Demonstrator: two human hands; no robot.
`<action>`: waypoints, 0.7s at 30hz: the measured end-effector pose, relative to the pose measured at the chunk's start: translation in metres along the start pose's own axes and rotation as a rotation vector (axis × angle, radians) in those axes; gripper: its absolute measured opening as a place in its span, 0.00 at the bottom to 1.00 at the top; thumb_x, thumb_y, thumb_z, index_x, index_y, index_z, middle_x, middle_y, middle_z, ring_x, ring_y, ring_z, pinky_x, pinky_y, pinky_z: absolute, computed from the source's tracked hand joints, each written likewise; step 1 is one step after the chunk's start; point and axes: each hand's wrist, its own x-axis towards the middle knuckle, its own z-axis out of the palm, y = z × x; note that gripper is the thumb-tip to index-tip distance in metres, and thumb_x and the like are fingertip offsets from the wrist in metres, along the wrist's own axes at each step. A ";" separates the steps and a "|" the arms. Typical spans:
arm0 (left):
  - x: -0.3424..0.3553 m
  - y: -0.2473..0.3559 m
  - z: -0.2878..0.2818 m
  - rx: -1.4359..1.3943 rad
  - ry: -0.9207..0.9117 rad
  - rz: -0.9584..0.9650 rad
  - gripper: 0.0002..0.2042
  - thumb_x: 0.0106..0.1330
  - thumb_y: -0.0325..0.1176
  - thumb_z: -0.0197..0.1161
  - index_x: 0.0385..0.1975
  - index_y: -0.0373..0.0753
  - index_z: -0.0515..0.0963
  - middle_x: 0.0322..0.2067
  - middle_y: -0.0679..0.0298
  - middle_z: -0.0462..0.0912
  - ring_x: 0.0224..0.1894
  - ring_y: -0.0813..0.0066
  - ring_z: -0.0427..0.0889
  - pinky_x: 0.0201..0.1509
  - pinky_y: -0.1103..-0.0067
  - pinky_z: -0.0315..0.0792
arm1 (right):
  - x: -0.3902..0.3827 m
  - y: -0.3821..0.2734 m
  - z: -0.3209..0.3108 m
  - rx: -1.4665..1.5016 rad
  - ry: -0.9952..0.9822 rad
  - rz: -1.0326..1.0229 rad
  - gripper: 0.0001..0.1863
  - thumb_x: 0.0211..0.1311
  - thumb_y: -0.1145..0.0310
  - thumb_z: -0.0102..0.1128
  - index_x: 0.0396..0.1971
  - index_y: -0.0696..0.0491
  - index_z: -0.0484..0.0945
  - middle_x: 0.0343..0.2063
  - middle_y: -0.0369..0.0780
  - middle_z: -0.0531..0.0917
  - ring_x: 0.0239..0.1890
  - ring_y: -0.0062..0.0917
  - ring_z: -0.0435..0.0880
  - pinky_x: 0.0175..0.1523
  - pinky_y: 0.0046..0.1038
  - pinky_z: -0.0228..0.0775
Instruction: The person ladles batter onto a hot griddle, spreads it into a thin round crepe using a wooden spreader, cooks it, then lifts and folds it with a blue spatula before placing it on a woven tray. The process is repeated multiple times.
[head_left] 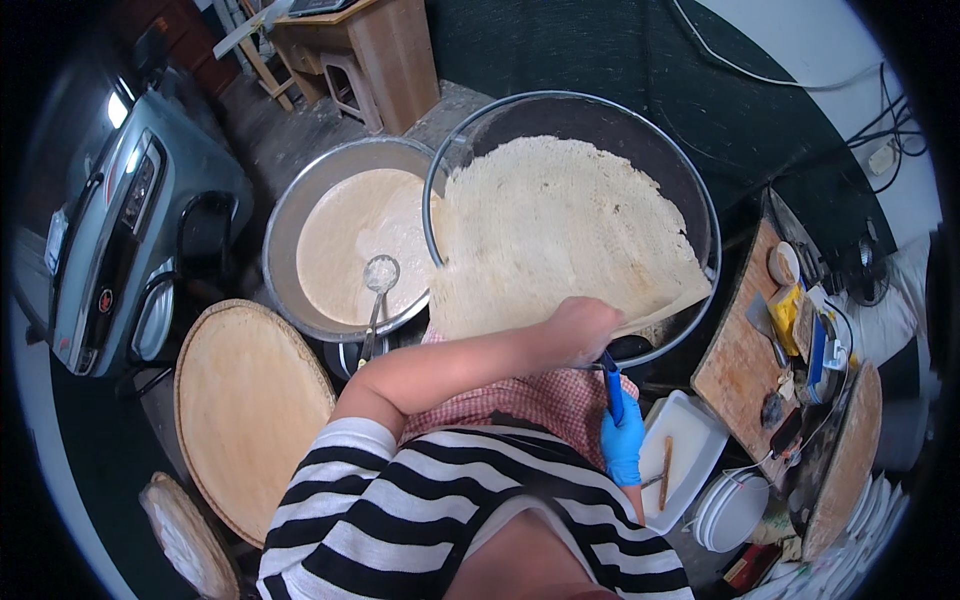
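A large, thin, pale pancake (560, 230) covers most of a dark round griddle (640, 130) with a raised metal rim. Its left side hangs over the rim, and the near right edge is lifted. My bare left hand (588, 328) reaches across to the near side, fingers closed on that lifted edge. In its blue glove, my right hand (621, 440) grips a tool's blue handle (613, 388) below the griddle's near rim; the tool's working end is mostly hidden. Left of the griddle, a metal basin (283, 235) holds beige batter (345, 225), with a metal ladle (381, 273) in it.
At lower left leans a big round tan disc (250, 410). A white tray (700, 440) with a wooden stick (667, 465) stands near my right hand. The wooden table (735, 370) at right carries a yellow packet (786, 315) and small items. A grey three-wheeler-like vehicle (180, 170) stands left.
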 end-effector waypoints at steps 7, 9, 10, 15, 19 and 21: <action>0.042 -0.013 -0.088 -0.463 0.105 -0.078 0.14 0.43 0.31 0.61 0.31 0.33 0.77 0.28 0.49 0.79 0.32 0.60 0.79 0.39 0.72 0.72 | 0.002 0.030 -0.013 0.231 0.018 0.299 0.23 0.51 0.80 0.50 0.51 0.63 0.67 0.45 0.45 0.75 0.48 0.31 0.73 0.56 0.29 0.59; 0.033 -0.022 -0.121 -0.559 0.226 -0.121 0.16 0.43 0.30 0.62 0.34 0.33 0.77 0.31 0.54 0.80 0.35 0.66 0.78 0.40 0.74 0.72 | 0.007 0.036 -0.023 0.082 0.047 0.133 0.22 0.52 0.78 0.51 0.50 0.63 0.68 0.45 0.47 0.75 0.45 0.32 0.73 0.52 0.30 0.62; 0.025 -0.029 -0.136 -0.588 0.290 -0.143 0.17 0.43 0.30 0.63 0.36 0.34 0.77 0.32 0.55 0.80 0.36 0.67 0.78 0.40 0.75 0.72 | 0.014 0.039 -0.031 0.046 -0.023 0.135 0.22 0.53 0.76 0.51 0.51 0.63 0.68 0.44 0.48 0.75 0.45 0.33 0.73 0.52 0.31 0.63; -0.039 -0.059 -0.193 -0.855 0.633 -0.233 0.13 0.40 0.25 0.66 0.30 0.32 0.78 0.25 0.61 0.80 0.26 0.76 0.78 0.31 0.77 0.73 | 0.043 0.044 -0.044 -0.104 0.042 0.035 0.26 0.54 0.69 0.56 0.52 0.65 0.66 0.47 0.51 0.74 0.45 0.38 0.74 0.51 0.34 0.66; -0.126 -0.087 -0.228 -0.951 0.920 -0.286 0.14 0.42 0.25 0.67 0.32 0.32 0.78 0.30 0.61 0.80 0.31 0.74 0.79 0.37 0.78 0.73 | 0.075 0.036 -0.048 -0.082 0.017 -0.062 0.27 0.54 0.68 0.57 0.53 0.64 0.65 0.49 0.52 0.72 0.47 0.40 0.74 0.53 0.33 0.65; -0.183 -0.098 -0.240 -1.036 1.058 -0.288 0.15 0.42 0.24 0.67 0.33 0.33 0.77 0.31 0.61 0.80 0.32 0.73 0.79 0.38 0.77 0.73 | 0.089 0.026 -0.047 -0.099 -0.002 -0.131 0.27 0.53 0.66 0.58 0.51 0.64 0.66 0.47 0.52 0.73 0.46 0.40 0.74 0.52 0.34 0.65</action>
